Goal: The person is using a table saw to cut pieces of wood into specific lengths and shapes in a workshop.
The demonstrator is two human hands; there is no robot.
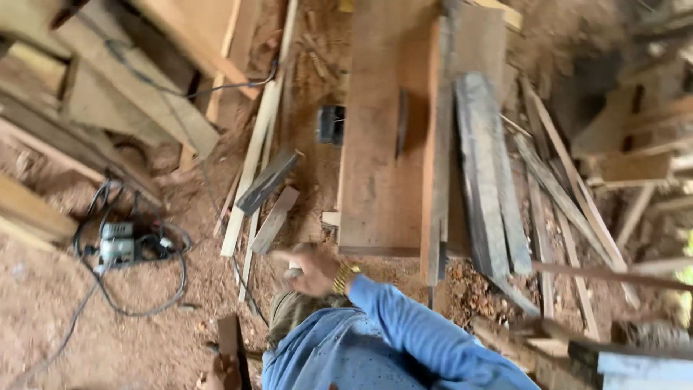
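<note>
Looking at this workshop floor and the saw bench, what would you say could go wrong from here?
1. The saw blade stands bare in the wooden bench; a hand or sleeve might catch it if it runs.
2. Loose cables around the power tool could trip a foot.
3. Scattered planks and offcuts on sawdust may slip underfoot near the right hand.

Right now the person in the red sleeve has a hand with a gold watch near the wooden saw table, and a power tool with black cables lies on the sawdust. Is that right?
Not quite: the sleeve is blue, not red. The head view shows it. The rest holds: the hand wears a gold watch near the wooden saw table, and a power tool with black cables lies on the sawdust.
</note>
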